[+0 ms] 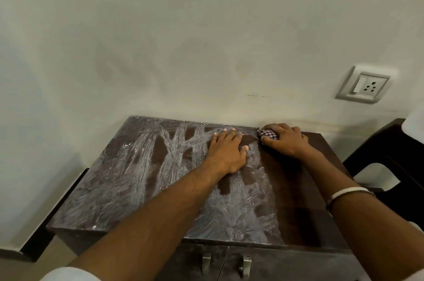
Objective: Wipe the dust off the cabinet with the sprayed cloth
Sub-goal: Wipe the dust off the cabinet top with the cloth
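The wiping looks barely begun. A dark strip along the right side of the cabinet (305, 189) top reads as clean wood, while the centre and left of the frame stay covered in pale, streaky dust. The right hand (284, 140) grasps the bunched checked cloth (268, 134) at the top's far edge, right of centre in the frame, fingers (278, 127) curled over it. The left hand (226, 152) lies flat on the dusty surface, fingers extended, holding nothing. Two closed doors with metal handles (206, 262) sit at the bottom; their contents are hidden.
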